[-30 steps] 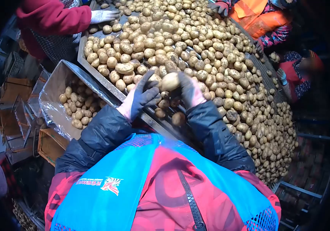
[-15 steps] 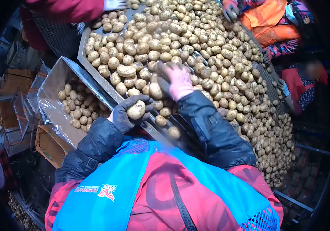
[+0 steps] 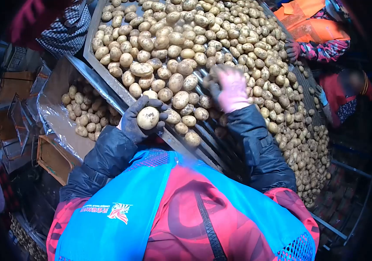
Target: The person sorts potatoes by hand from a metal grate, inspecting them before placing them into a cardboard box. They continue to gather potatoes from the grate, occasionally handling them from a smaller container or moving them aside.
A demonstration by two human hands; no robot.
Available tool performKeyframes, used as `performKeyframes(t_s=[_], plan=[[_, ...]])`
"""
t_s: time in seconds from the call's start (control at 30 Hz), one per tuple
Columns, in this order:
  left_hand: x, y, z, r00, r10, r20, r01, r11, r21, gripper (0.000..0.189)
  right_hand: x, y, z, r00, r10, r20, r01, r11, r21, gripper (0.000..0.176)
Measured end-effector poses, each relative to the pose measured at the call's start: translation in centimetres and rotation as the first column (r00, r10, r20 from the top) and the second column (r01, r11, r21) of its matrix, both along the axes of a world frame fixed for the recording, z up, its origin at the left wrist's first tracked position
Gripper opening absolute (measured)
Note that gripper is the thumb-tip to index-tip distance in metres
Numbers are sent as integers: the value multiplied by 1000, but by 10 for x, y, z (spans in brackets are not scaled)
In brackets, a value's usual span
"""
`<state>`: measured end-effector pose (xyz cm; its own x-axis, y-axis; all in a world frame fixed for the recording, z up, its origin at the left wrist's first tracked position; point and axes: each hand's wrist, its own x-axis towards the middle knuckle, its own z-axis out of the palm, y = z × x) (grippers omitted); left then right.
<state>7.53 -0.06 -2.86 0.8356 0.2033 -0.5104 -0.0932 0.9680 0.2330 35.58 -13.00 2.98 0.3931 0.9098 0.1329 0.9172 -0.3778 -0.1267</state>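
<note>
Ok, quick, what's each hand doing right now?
Left hand: closed, holding one potato.
Right hand: on the potato pile, blurred; open or closed cannot be told.

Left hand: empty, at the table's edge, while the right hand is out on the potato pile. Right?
Not quite. The left hand is not empty: it is closed around a potato at the table's edge. The right hand is out on the potato pile, as you said. The head view shows it.
</note>
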Motion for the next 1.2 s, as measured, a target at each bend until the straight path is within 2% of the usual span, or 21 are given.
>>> performKeyframes(t_s=[0.07, 0.1, 0.13, 0.2, 0.3, 0.4, 0.47, 0.53, 0.57, 0.6, 0.63, 0.67, 0.7, 0.77, 0.87, 0.93, 1.0, 1.03, 1.1, 1.13, 1.2], plan=[[1, -1, 2, 1000, 1, 4, 0, 1000, -10, 42, -32, 4, -5, 967, 241, -84, -234, 969, 76, 44], [2, 0, 3, 1000, -3, 12, 3, 1000, -14, 42, -52, 7, 1, 930, 289, -226, -311, 948, -68, 43], [2, -1, 3, 1000, -7, 14, 7, 1000, -8, 42, -70, 7, -13, 933, 305, -194, -323, 943, -74, 43], [6, -4, 7, 998, -55, -14, 56, 993, 107, 45, -77, 20, -31, 970, 197, -144, -227, 946, -232, 42], [8, -4, 17, 983, -179, -49, 182, 981, 67, 52, -68, 29, -26, 953, 59, -298, -126, 970, -210, 40], [10, -3, 12, 958, -286, -25, 287, 954, 83, 70, -51, 26, -13, 646, -161, -746, 181, 982, -56, 51], [12, -1, 16, 955, -295, -10, 296, 955, 13, 76, -63, 24, 9, 535, 11, -845, 47, 998, 42, 54], [12, -3, 2, 963, -258, 77, 263, 963, -66, 78, -70, 19, 23, 570, 377, -730, -280, 925, 259, 53], [12, -4, -3, 964, -212, 158, 235, 962, -141, 81, -64, 22, 27, 597, 371, -711, -292, 926, 238, 49], [11, -3, -3, 966, -209, 155, 231, 962, -145, 81, -46, 31, 37, 712, 160, -684, -198, 980, 23, 38], [9, -3, 0, 952, -215, 220, 250, 957, -147, 82, -24, 37, 23, 632, 53, -773, 42, 994, 102, 37], [7, -2, 0, 934, -216, 283, 265, 953, -148, 83, 11, 50, 1, 821, -54, -569, 169, 974, 150, 38], [5, -3, -6, 931, -193, 309, 249, 956, -154, 83, 41, 60, 0, 887, -214, -408, 278, 955, 102, 43], [6, -2, -8, 932, -150, 330, 220, 957, -188, 83, 80, 81, -2, 896, -404, -186, 369, 909, -195, 51], [5, -1, -18, 935, -108, 337, 201, 946, -254, 83, 87, 104, -29, 969, -246, 25, 234, 881, -412, 54], [5, -4, -23, 909, -60, 413, 197, 934, -299, 77, 88, 110, -40, 954, -298, 29, 288, 887, -360, 54], [2, -5, -23, 913, -68, 402, 192, 942, -275, 77, 110, 96, -49, 909, -300, -288, 263, 951, -162, 52], [3, -4, -23, 913, -74, 401, 184, 952, -244, 78, 119, 87, -38, 705, -322, -632, 322, 939, -120, 46], [4, -4, -22, 919, -57, 390, 160, 958, -237, 77, 142, 68, -39, 255, -139, -957, 472, 881, -2, 46], [3, -7, -21, 926, -39, 376, 136, 962, -236, 76, 132, 54, -22, 15, 58, -998, 573, 817, 56, 47], [5, -5, -4, 962, -65, 267, 112, 980, -167, 80, 132, 38, -9, -169, 275, -947, 592, 796, 126, 36]])
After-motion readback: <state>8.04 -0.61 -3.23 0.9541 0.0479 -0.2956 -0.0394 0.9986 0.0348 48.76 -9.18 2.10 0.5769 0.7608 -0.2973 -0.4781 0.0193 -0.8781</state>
